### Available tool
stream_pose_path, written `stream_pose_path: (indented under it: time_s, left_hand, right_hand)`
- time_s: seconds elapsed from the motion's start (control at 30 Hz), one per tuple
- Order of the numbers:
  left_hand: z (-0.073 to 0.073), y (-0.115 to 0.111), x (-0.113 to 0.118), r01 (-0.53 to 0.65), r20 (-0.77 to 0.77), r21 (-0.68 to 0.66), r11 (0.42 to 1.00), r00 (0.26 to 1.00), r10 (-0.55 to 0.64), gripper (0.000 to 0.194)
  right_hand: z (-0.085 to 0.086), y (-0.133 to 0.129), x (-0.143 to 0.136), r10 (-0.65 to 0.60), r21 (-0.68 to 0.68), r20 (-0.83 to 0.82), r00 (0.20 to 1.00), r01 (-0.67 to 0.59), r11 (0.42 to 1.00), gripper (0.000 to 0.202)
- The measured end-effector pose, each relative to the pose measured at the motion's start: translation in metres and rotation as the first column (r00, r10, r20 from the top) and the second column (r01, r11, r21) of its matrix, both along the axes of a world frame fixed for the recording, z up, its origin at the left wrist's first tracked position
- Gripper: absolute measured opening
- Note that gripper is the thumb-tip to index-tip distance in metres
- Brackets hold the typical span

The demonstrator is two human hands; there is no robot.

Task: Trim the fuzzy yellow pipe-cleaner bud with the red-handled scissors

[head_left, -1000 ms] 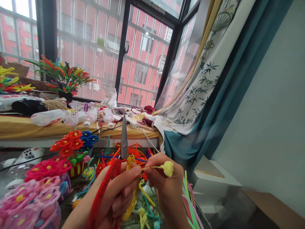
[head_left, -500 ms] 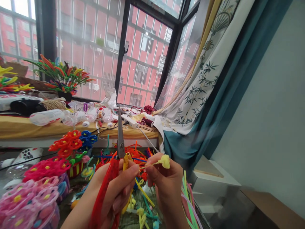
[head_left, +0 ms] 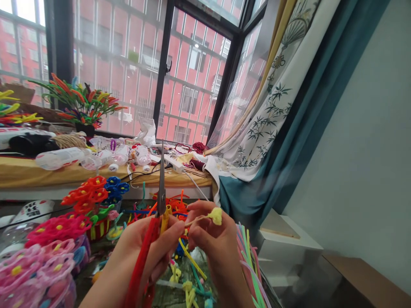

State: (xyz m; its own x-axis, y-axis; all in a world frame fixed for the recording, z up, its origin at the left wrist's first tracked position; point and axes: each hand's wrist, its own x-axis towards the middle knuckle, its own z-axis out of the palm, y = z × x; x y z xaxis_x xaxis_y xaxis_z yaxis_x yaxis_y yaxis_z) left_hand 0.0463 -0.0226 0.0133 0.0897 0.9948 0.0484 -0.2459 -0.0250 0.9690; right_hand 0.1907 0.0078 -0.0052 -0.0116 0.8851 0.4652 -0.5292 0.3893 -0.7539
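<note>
Lower left of the frame, a heap of pink fuzzy pipe-cleaner flowers with yellow centres crowds the corner, and just above them sits a small bunch of red and blue pipe-cleaner flowers. Upper left, a spray of orange and green pipe-cleaner stems in a dark pot stands on the yellow-covered window ledge. Moving to the lower centre, the left hand comes up with its fingers wrapped around a long red pipe cleaner and the yellow-handled metal scissors, blades together and pointing straight up. Just right of it, the right hand pinches a thin stem between thumb and forefinger, and at the stem's end sits the small pale-yellow fuzzy ball, lifted above the cluttered surface. Beside that wrist, lower right of centre, loose pink and green pipe cleaners fan out. Far right, a teal curtain hangs against the wall.
</note>
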Motion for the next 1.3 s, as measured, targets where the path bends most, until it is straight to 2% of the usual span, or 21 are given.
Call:
stream_pose_path:
  time_s: [0.13, 0.23, 0.4, 0.5, 0.63, 0.77, 0.9, 1.0, 1.13, 1.3]
  left_hand:
    - [-0.001, -0.002, 0.001, -0.067, -0.027, 0.101, 0.993, 0.997, 0.07, 0.056]
    - [-0.007, -0.003, -0.004, -0.129, -0.073, 0.171, 0.977, 0.987, 0.143, 0.05]
    - [-0.014, -0.001, -0.006, -0.156, -0.06, 0.187, 0.97, 0.984, 0.17, 0.05]
    - [-0.014, 0.0, -0.004, -0.151, -0.052, 0.165, 0.975, 0.986, 0.161, 0.048]
    - [-0.016, 0.003, -0.005, -0.128, -0.042, 0.145, 0.981, 0.99, 0.135, 0.048]
    - [-0.02, 0.008, -0.007, -0.123, -0.007, 0.14, 0.982, 0.992, 0.126, 0.054]
    - [-0.018, 0.01, -0.004, -0.114, 0.007, 0.123, 0.986, 0.993, 0.114, 0.055]
    - [-0.016, 0.006, -0.003, -0.099, 0.036, 0.124, 0.987, 0.995, 0.095, 0.063]
    - [-0.013, 0.002, -0.001, -0.065, 0.06, 0.105, 0.992, 0.996, 0.058, 0.073]
    - [-0.012, 0.004, 0.004, -0.031, 0.052, 0.028, 0.999, 0.998, 0.029, 0.061]
  right_hand:
    - [0.001, 0.001, -0.002, -0.039, -0.133, 0.001, 0.999, 0.039, 0.99, 0.037]
    - [0.0, 0.006, 0.009, 0.04, -0.144, 0.067, 0.997, -0.03, 0.989, 0.034]
    - [-0.005, 0.011, 0.029, 0.166, -0.189, 0.166, 0.972, -0.134, 0.973, 0.026]
    - [-0.006, 0.012, 0.035, 0.194, -0.219, 0.205, 0.959, -0.148, 0.964, 0.026]
    - [-0.005, 0.013, 0.036, 0.183, -0.21, 0.225, 0.957, -0.136, 0.968, 0.028]
    - [-0.003, 0.01, 0.029, 0.162, -0.137, 0.181, 0.97, -0.138, 0.981, 0.027]
    - [-0.002, 0.008, 0.021, 0.061, -0.074, 0.091, 0.994, -0.054, 0.996, 0.029]
    - [0.001, 0.007, 0.016, -0.02, -0.073, 0.034, 0.999, 0.023, 0.997, 0.031]
    - [0.005, 0.007, 0.012, -0.057, -0.075, 0.017, 0.998, 0.058, 0.996, 0.033]
    - [0.005, 0.006, 0.009, -0.059, -0.044, 0.017, 0.998, 0.06, 0.997, 0.029]
